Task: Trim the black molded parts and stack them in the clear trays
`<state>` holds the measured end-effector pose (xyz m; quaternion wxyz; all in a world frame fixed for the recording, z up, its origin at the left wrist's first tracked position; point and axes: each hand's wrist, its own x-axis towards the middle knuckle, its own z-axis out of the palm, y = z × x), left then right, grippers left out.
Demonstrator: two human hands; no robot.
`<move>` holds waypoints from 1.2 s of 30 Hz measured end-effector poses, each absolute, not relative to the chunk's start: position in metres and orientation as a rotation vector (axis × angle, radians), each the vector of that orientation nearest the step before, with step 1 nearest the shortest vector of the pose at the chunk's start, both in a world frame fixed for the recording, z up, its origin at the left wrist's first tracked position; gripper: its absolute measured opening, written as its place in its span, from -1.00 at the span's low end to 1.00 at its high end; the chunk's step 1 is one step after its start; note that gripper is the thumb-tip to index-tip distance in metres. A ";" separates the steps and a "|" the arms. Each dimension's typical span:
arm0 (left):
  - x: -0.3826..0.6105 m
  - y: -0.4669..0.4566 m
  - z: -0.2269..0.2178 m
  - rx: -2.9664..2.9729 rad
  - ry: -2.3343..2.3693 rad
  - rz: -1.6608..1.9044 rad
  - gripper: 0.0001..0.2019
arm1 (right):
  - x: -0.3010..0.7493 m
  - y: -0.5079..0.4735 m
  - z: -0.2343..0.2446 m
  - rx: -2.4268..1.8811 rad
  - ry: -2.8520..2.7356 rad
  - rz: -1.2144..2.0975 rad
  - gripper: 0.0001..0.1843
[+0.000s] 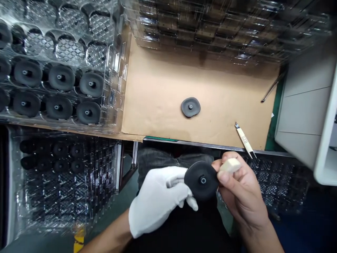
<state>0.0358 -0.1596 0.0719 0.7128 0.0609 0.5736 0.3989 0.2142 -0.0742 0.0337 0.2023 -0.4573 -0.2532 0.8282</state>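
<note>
My left hand [163,196], in a white glove, grips a black rounded disc [196,188] with a small metal stud at its middle. It is held in front of my lap, below the table edge. My bare right hand [242,189] pinches a cream-coloured block [231,165], perhaps an eraser or sponge piece, beside the disc's right rim. Whether the block touches the disc I cannot tell. Another black disc [190,107] of the same kind lies stud up on the brown board [158,80]. A cream-handled cutter [244,139] rests at the board's front edge.
At the left stands a clear plastic tray [112,95] with several black discs in its pockets. A lower tray [60,189] holds more. Stacked clear trays [200,31] fill the back. A thin metal tool [271,89] lies near a white bin [297,102] at the right.
</note>
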 end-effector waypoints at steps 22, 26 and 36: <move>0.052 -0.171 0.074 0.170 1.315 0.877 -0.80 | 0.196 -0.074 0.042 -1.304 -0.780 2.177 -0.69; 0.059 -0.184 0.076 0.256 1.331 0.794 -0.77 | 0.190 -0.080 0.046 -1.314 -0.789 2.158 -0.66; 0.074 -0.206 0.086 0.271 1.340 0.818 -0.76 | 0.197 -0.103 0.059 -1.258 -0.788 2.137 -0.63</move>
